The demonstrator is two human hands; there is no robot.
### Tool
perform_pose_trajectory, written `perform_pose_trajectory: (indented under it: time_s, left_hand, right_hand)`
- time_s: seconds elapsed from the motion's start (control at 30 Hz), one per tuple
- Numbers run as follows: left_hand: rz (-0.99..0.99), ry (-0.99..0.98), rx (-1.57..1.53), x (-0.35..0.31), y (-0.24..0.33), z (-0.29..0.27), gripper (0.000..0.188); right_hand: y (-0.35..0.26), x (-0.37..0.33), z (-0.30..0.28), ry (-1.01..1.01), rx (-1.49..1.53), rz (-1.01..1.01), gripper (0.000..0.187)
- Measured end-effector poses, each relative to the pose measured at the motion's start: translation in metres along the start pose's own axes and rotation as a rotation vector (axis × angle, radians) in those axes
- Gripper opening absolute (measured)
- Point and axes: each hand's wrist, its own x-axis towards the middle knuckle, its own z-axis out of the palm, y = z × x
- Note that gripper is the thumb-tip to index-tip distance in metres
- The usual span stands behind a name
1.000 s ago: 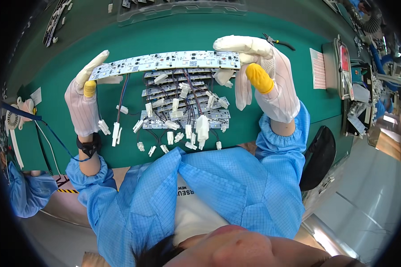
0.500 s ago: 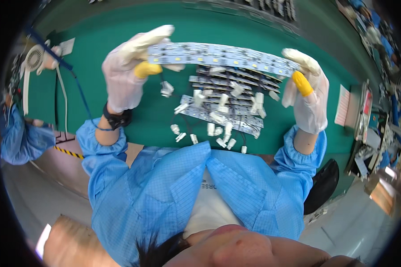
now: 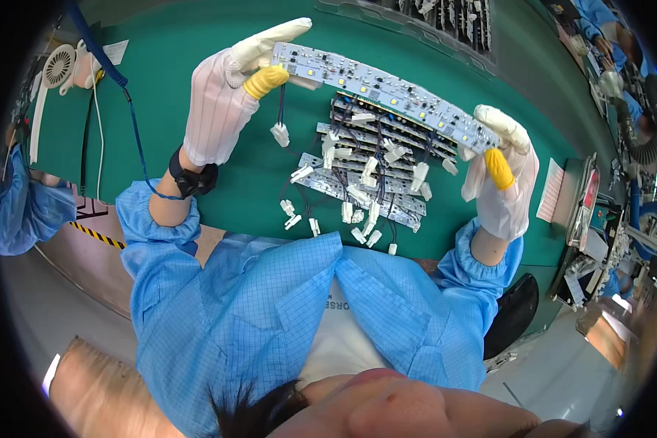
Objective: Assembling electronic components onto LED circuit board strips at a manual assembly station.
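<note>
Between my two gloved hands a long white LED circuit board point(image 3: 385, 93) is held up by its ends, sloping down to the right. My left hand point(image 3: 233, 91), with a yellow thumb cover, pinches its left end, index finger stretched along the top. The right end is gripped by my right hand point(image 3: 505, 164), its yellow-covered thumb on the near edge. Wires with a white connector point(image 3: 280, 134) hang below the left end. Beneath the board, a pile of similar circuit boards point(image 3: 317, 179) lies on the green mat, with several white connectors point(image 3: 347, 212) spread over it and toward me.
A clear plastic tray point(image 3: 445, 36) with more boards stands at the far edge. A small white fan point(image 3: 60, 67) is at the left. A blue cord point(image 3: 133, 131) runs to my left wrist. Papers point(image 3: 551, 191) and a bin point(image 3: 580, 201) sit at the right; another person's sleeve point(image 3: 33, 212) shows left.
The held circuit board has tilted: its left end has moved up and right, its right end lower. Both hands keep hold of it. The pile stays in place.
</note>
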Motion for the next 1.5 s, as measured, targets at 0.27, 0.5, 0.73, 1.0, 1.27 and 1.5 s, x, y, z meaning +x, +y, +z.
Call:
perform_pose_trajectory:
  time_s: [0.27,0.5,0.73,1.0,1.27,1.5]
  left_hand:
    - [-0.029,-0.106,-0.231,-0.012,0.005,0.000,0.074]
    - [-0.017,0.070,0.149,-0.003,0.004,0.008,0.063]
    - [-0.073,-0.070,0.034,0.003,-0.009,-0.002,0.054]
    - [-0.165,-0.065,-0.421,-0.013,-0.004,0.008,0.062]
    - [-0.065,-0.048,0.256,-0.015,-0.038,0.000,0.054]
    - [-0.139,-0.013,0.052,0.001,-0.010,0.007,0.040]
  right_hand:
    - [0.006,0.006,-0.005,0.042,0.015,0.167,0.081]
    - [0.005,-0.001,-0.005,-0.028,0.016,0.017,0.064]
    - [0.007,0.000,-0.004,-0.119,0.085,-0.060,0.049]
    - [0.013,0.004,-0.005,0.009,0.060,0.127,0.060]
    - [0.013,-0.005,-0.018,-0.090,0.050,0.085,0.056]
    - [0.006,0.002,-0.006,-0.089,-0.025,0.126,0.035]
